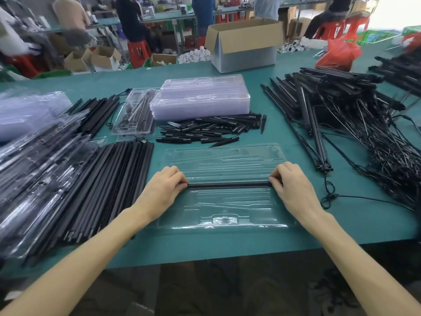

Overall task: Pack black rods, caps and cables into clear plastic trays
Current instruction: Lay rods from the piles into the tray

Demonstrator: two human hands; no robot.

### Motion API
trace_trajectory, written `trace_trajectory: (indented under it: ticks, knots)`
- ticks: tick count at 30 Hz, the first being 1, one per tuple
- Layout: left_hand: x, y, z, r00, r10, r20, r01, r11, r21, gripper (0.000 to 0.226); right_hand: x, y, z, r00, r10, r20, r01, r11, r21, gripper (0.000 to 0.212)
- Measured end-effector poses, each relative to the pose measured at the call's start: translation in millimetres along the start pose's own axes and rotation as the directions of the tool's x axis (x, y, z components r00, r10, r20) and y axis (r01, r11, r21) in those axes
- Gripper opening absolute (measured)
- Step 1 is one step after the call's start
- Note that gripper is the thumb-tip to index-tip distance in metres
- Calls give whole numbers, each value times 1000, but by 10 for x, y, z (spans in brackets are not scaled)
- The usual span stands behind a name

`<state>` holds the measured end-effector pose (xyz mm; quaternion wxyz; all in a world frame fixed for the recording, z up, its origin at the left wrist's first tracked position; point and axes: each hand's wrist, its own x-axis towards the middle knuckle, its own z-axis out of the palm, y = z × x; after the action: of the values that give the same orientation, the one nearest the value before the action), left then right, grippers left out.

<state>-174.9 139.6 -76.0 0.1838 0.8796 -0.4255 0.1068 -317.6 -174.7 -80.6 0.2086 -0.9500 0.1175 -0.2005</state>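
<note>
You've got an open cardboard box (243, 45) at the far side of the green tabletop (282, 124), w/ a red plastic bag (339, 53) to its right. Bkgd: people (131, 19) seated on red stools (138, 53).

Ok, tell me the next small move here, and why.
Probably press the rod down into the tray groove. The left hand and right hand each grip one end, and it lies across the tray's middle, seemingly not fully seated.

No lettering, label, brand, number or sign is legible anywhere in view.
</note>
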Motion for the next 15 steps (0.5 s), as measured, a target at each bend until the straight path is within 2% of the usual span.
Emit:
trace_trajectory:
  ticks: [6,11,13,15]
  knots:
    - [29,173,57,992,119,-48,-116,992,56,15,103,-61,24,999,-29,-25,28,1000,-12,1]
    - [198,396,231,969,247,-8,-246,969,15,35,551,-205,164,992,-123,20,123,992,-24,18]
    - [260,447,320,970,241,-17,-241,970,-11,33,785,-278,271,990,-134,50,135,990,-33,21]
    - [299,448,384,985,163,-50,-167,984,-67,29,1007,-350,401,989,-130,77,134,990,-43,24]
